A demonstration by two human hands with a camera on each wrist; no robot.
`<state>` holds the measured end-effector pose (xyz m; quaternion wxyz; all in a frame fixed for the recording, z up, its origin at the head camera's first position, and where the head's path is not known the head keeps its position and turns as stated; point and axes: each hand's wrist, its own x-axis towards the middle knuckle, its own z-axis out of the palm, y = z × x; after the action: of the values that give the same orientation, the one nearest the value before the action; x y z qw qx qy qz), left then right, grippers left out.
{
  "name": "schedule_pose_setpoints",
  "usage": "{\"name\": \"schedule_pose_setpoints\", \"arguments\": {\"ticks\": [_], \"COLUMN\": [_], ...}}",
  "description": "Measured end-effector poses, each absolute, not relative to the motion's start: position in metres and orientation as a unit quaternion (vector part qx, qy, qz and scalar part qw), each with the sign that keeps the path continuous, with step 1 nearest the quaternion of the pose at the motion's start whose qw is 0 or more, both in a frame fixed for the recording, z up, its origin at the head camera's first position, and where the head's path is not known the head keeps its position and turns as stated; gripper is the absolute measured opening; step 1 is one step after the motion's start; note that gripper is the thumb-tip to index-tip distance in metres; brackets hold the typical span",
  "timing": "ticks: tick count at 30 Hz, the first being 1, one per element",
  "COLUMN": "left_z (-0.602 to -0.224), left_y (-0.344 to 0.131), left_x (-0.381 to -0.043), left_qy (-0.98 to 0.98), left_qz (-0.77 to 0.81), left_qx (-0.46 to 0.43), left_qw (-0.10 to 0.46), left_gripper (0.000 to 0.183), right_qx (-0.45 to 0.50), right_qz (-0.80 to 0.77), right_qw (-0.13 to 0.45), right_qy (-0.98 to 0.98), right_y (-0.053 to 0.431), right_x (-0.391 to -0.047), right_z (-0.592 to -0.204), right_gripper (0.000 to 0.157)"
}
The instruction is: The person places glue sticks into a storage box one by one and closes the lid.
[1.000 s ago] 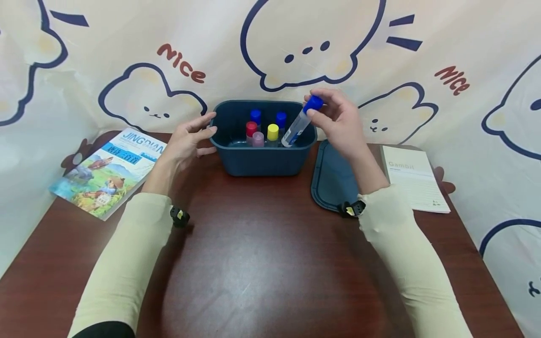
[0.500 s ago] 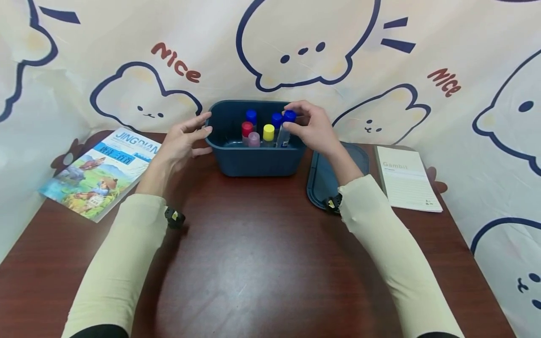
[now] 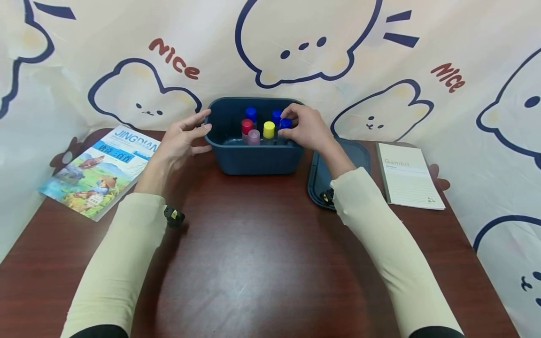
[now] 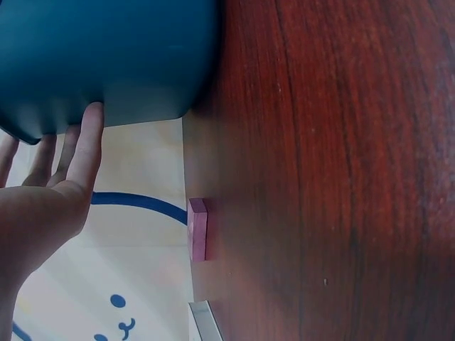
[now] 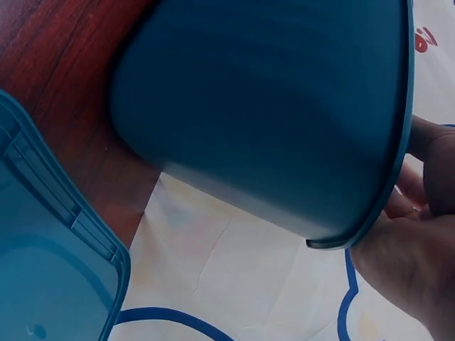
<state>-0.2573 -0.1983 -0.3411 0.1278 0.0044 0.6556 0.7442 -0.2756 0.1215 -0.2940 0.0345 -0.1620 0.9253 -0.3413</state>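
Note:
A dark teal plastic bin (image 3: 255,162) stands at the back of the table with several capped tubes inside. My right hand (image 3: 310,126) reaches over its right end, thumb and fingers pinching the blue cap of a clear tube (image 3: 285,123) low among the others. Beside it are another blue-capped tube (image 3: 276,116), a yellow-capped one (image 3: 268,130), a red-capped one (image 3: 247,126), a pale pink-capped one (image 3: 254,137) and a blue-capped one (image 3: 251,113) behind. Against the bin's left end rest the extended fingers of my left hand (image 3: 179,138). The bin wall hides the tubes' lower parts.
The bin's teal lid (image 3: 325,176) lies flat on the table to the right, partly under my right forearm. A notebook (image 3: 410,176) is further right, and a picture book (image 3: 103,171) lies at the left. A patterned cloth (image 3: 220,47) hangs behind the table.
My right hand has moved left and down, bringing the tilted blue-capped tube from over the bin's right side down among the other tubes. The left hand keeps its place at the bin.

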Motion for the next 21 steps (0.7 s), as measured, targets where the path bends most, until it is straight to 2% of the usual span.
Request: {"name": "schedule_pose_setpoints", "arguments": {"ticks": [12,21], "left_z": [-0.3409,-0.3408], "left_y": [-0.1980,-0.1980], "left_x": [-0.2582,-0.2580], "left_qy": [0.652,0.647], "left_qz": [0.748,0.752], "left_qx": [0.004,0.004], "left_qw": [0.123,0.124], "left_gripper": [0.060,0.061], "right_qx": [-0.177,-0.170], "right_qz": [-0.250,-0.245], "right_qw": [0.044,0.057], "right_qy": [0.951,0.953], "right_y": [0.1137,0.1122], "right_x": [-0.2777,-0.2772], "right_z": [-0.2959,-0.2958], "right_gripper": [0.033,0.036]}}
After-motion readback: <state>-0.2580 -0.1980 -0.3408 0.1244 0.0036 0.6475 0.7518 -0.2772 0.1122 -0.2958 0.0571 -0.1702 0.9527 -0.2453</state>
